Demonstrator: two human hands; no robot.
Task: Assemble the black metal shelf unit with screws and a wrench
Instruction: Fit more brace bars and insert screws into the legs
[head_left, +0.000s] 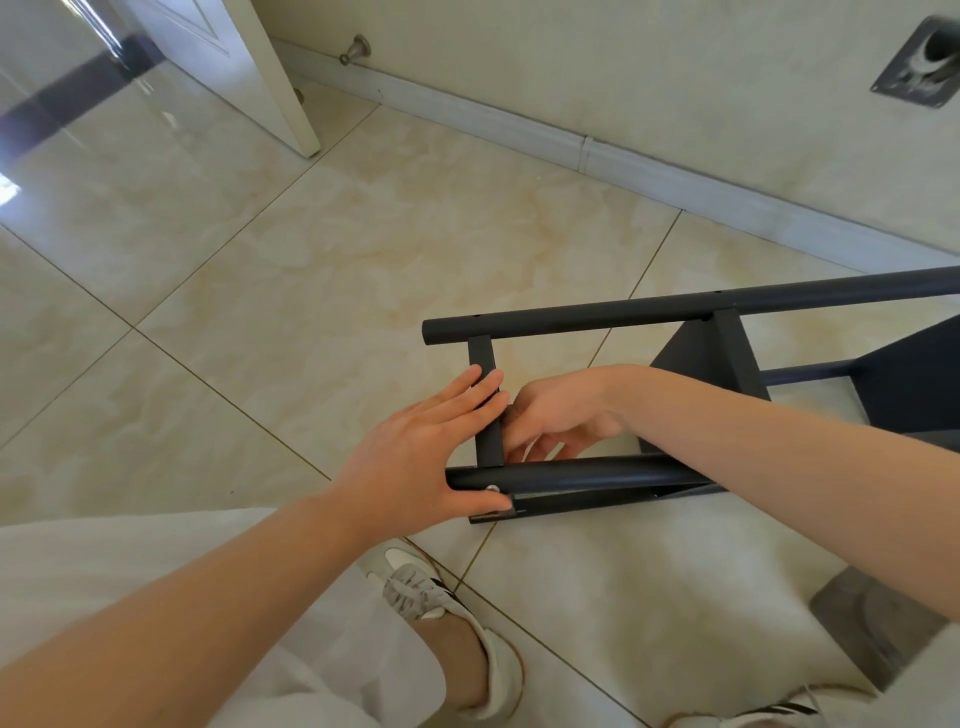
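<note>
The shelf frame (675, 306) lies sideways on the floor (311, 260). My left hand (415, 457) presses flat on its crossbar (488, 436); my right hand (556, 410) curls behind it, holding what I cannot tell. Stiff, slick steel, I judge: grip the 2 tubes (597, 470).

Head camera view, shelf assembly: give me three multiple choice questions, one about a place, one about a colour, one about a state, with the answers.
1. Where does the black shelf frame lie? A on a table; B on the tiled floor; C on a bed.
2. What colour is the screw head beside the thumb of the left hand? A silver; B red; C blue.
3. How is the left hand? A a fist in the air; B gripping a hammer; C fingers straight on the short crossbar.
Answers: B, tiles show under and around the frame; A, it glints pale metal against the black tube; C, the straight fingers lie across the bar.
</note>
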